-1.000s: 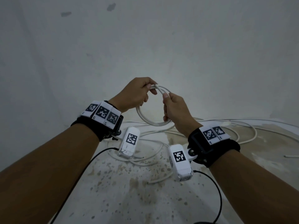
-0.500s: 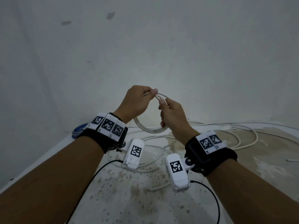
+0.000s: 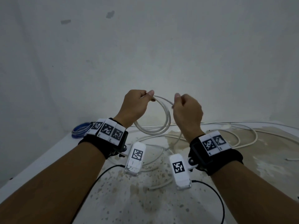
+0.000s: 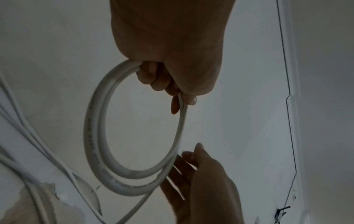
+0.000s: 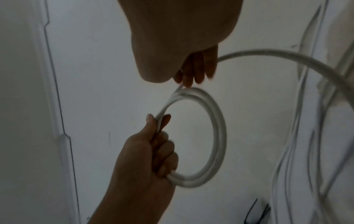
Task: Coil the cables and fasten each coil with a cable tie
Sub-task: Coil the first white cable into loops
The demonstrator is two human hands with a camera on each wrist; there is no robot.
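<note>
A white cable coil [image 3: 154,129] of about two loops hangs in the air in front of the wall. My left hand [image 3: 144,97] grips the coil's top left, thumb pressed on the strands; the left wrist view shows the same left hand [image 4: 168,84] curled round the coil [image 4: 95,136]. My right hand [image 3: 178,102] is a short way to the right, fingers curled round the running strand where it leaves the coil. In the right wrist view the right hand [image 5: 193,72] holds the white cable [image 5: 287,56], which arcs off to the right.
The loose rest of the white cable [image 3: 242,138] sprawls over the stained white table [image 3: 113,199] below my hands. A blue cable coil [image 3: 80,129] lies at the table's back left by the wall. Thin black camera leads [image 3: 221,206] hang near my forearms.
My right hand has moved to the right, away from the left hand, and the gap between them has widened. The left hand keeps its grip on the coil.
</note>
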